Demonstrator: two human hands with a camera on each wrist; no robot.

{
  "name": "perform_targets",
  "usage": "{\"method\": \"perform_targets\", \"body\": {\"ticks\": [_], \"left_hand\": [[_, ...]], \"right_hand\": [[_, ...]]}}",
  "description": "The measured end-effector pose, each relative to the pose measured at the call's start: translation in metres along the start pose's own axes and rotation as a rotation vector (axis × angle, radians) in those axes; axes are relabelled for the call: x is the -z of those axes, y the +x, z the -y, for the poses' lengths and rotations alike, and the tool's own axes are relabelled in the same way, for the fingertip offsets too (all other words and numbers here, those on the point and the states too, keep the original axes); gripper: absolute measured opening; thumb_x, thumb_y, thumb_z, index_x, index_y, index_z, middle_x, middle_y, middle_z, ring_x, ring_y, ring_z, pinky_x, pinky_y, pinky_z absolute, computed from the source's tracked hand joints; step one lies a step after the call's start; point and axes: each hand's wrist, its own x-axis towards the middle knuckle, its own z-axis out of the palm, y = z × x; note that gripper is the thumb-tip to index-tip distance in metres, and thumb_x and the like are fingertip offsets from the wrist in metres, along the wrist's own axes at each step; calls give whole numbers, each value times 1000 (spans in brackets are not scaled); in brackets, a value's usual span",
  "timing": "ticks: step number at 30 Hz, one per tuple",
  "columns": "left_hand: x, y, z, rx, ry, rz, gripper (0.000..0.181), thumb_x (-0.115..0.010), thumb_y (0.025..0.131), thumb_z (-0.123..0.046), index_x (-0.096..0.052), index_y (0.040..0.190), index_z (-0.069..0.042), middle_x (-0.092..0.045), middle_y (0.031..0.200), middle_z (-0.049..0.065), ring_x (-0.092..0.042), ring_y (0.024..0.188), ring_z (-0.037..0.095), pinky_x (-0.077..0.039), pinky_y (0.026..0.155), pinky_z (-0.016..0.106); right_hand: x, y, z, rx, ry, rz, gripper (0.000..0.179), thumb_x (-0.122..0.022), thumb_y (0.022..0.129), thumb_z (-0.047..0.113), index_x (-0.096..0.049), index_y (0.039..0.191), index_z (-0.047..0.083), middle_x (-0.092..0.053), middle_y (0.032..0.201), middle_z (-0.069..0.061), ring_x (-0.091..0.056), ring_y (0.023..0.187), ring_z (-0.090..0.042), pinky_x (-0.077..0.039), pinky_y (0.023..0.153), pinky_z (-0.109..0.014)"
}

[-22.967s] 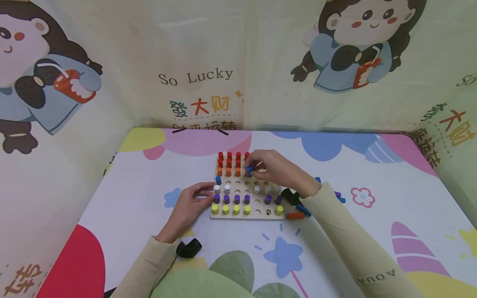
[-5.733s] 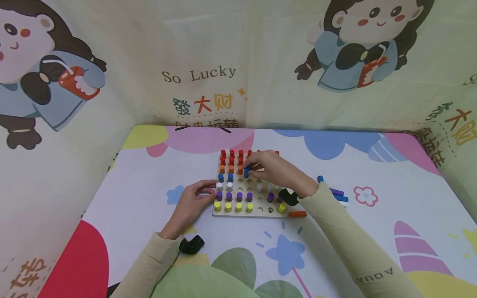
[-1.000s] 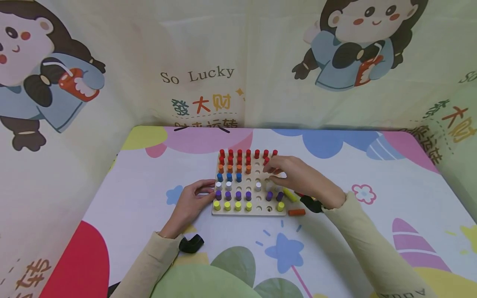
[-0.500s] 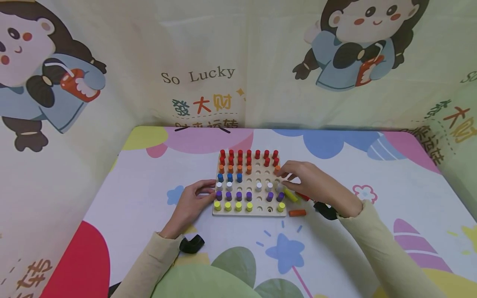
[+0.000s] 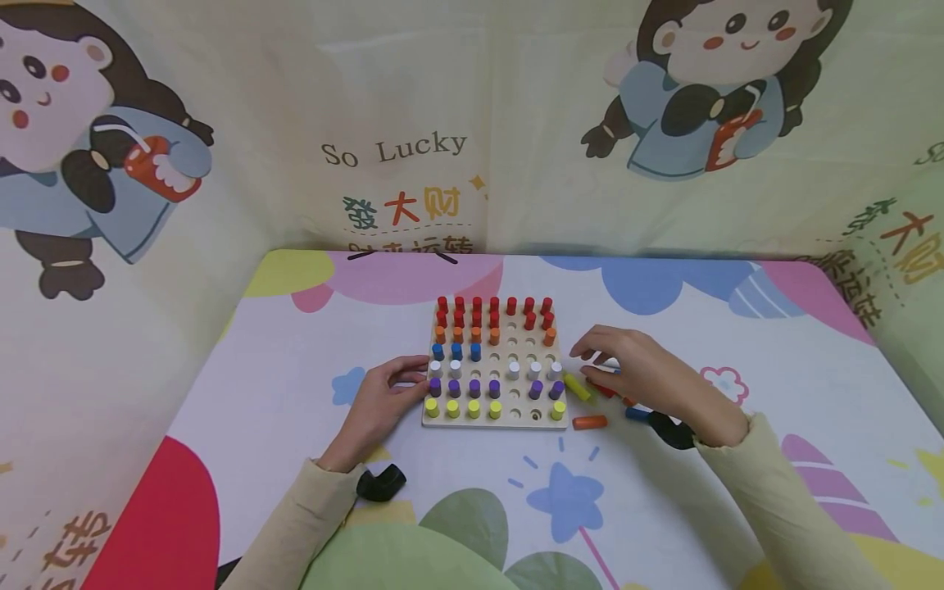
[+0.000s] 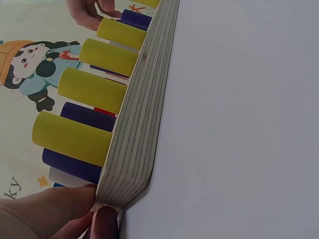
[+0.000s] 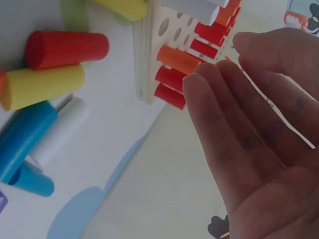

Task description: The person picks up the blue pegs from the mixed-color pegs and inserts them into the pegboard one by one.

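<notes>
A wooden pegboard (image 5: 494, 425) stands on the table, with upright pegs in red, orange, blue, white, purple and yellow rows and several bare holes. The person's left hand (image 5: 379, 410) holds its left edge; in the left wrist view, thumb and finger pinch the board's corner (image 6: 122, 184). Right of the board hovers the right hand (image 5: 642, 373), fingers loosely bent and nothing between them. Under and beside that hand lie loose pegs: a yellow peg (image 5: 577, 387), a red peg (image 7: 67, 50), a thick blue peg (image 7: 27, 142) and a white peg (image 7: 60, 132). The hand partly hides the pile.
An orange peg (image 5: 590, 423) lies alone by the board's front right corner. Another blue peg (image 5: 637, 415) is close to the black wrist device (image 5: 671, 430). A printed cloth (image 5: 531, 205) hangs behind the table's back edge.
Since 23 seconds ago the blue row has grown from one peg to three. Over the last second my right hand has drawn back rightward off the board. My left hand stays put.
</notes>
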Motion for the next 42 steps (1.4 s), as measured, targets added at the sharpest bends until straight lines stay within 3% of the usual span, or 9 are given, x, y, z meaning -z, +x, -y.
{"method": "perform_targets", "body": {"ticks": [6, 14, 29, 42], "left_hand": [[0, 0, 0, 8, -4, 1, 41, -70, 94, -17, -61, 133, -13, -66, 122, 5, -63, 108, 18, -54, 94, 35], [0, 0, -1, 24, 3, -2, 41, -70, 93, -17, -61, 134, -13, -67, 121, 4, -63, 107, 17, -54, 94, 35], [0, -1, -2, 21, -2, -9, 41, -70, 93, -17, -61, 133, -14, -67, 120, 4, -64, 106, 17, -55, 94, 35], [0, -1, -2, 21, 1, -12, 40, -70, 94, -17, -62, 133, -15, -66, 121, 3, -63, 107, 17, -54, 94, 35]], "right_hand": [[1, -9, -5, 20, -1, -21, 24, -78, 84, 7, -72, 106, 7, -69, 103, -5, -68, 89, -18, -60, 77, -38], [-1, -19, -14, -18, -14, -21, 25, -79, 82, 6, -72, 106, 7, -69, 101, -2, -67, 87, -14, -60, 73, -31], [-5, -35, -23, -6, -49, -42, 21, -79, 83, 6, -73, 103, 9, -69, 98, 0, -66, 84, -11, -60, 75, -33], [-11, -50, -28, -51, -41, -43, 20, -81, 79, 6, -72, 97, 9, -67, 91, 4, -63, 78, -10, -58, 71, -30]]}}
